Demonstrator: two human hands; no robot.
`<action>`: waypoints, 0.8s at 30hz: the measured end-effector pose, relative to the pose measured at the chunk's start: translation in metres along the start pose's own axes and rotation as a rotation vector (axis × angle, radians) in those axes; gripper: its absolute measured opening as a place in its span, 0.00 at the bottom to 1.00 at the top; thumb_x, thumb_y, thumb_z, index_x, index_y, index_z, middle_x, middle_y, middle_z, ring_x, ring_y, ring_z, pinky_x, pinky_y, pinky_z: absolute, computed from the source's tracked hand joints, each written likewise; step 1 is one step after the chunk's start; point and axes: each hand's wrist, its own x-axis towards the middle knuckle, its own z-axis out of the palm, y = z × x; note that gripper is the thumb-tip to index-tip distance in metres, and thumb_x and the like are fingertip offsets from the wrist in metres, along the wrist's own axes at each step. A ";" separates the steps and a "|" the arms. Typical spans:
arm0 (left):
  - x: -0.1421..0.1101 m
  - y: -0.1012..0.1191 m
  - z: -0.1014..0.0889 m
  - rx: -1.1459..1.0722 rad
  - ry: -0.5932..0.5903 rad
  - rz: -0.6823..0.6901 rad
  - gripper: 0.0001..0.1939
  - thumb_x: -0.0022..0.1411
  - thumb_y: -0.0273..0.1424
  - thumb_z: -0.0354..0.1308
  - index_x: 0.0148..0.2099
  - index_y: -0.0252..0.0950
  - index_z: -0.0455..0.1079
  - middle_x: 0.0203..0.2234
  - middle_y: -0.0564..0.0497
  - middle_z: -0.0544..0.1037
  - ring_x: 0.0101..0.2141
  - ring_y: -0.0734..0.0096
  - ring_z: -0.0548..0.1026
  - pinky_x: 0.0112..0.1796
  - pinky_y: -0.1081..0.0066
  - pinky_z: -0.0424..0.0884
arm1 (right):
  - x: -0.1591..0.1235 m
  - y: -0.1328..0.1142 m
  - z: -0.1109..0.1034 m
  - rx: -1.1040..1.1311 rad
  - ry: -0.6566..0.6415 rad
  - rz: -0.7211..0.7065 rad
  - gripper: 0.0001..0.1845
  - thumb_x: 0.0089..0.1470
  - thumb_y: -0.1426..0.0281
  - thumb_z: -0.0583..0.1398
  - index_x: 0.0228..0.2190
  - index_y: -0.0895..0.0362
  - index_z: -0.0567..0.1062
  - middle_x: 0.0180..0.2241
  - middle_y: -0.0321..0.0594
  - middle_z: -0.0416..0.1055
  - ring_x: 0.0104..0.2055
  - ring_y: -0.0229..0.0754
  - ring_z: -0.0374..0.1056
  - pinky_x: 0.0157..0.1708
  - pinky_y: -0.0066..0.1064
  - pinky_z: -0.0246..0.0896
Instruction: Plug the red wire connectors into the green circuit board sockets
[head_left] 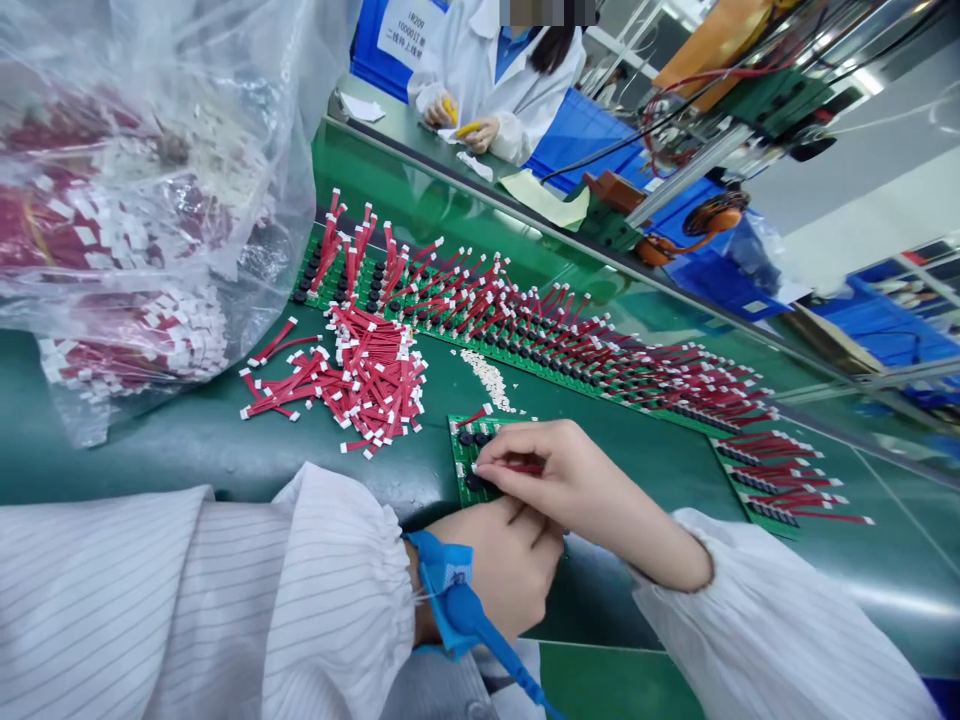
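My right hand is closed in a pinch on a short red wire with a white connector, pressing it onto a small green circuit board with black round parts. My left hand lies just below it, fingers curled against the board's near edge, mostly hidden under the right hand. A blue wrist strap sits on my left wrist. One red wire stands plugged in at the board's far end.
A loose pile of red wires lies left of the board; a small heap of white connectors behind it. Rows of wired green boards run right. A plastic bag of wires sits far left. Another person in white works at the back.
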 end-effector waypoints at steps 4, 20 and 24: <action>-0.002 0.000 0.006 -0.018 0.052 0.000 0.17 0.59 0.25 0.42 0.45 0.26 0.67 0.38 0.40 0.72 0.38 0.56 0.68 0.37 0.60 0.60 | 0.009 -0.004 0.000 0.034 -0.114 0.095 0.08 0.43 0.73 0.53 0.17 0.60 0.70 0.16 0.35 0.65 0.19 0.33 0.58 0.19 0.24 0.53; -0.001 -0.001 0.007 -0.084 0.015 -0.069 0.19 0.59 0.24 0.39 0.47 0.24 0.66 0.42 0.40 0.71 0.41 0.56 0.66 0.41 0.62 0.57 | 0.025 -0.010 0.002 0.046 -0.195 0.233 0.07 0.37 0.73 0.53 0.13 0.60 0.66 0.14 0.34 0.62 0.18 0.32 0.56 0.17 0.22 0.50; 0.000 0.001 0.012 -0.114 0.038 -0.107 0.18 0.59 0.23 0.39 0.44 0.27 0.68 0.38 0.43 0.73 0.39 0.60 0.67 0.38 0.65 0.58 | 0.023 -0.012 0.002 0.063 -0.190 0.265 0.06 0.35 0.74 0.53 0.13 0.60 0.66 0.13 0.33 0.61 0.18 0.32 0.54 0.16 0.22 0.49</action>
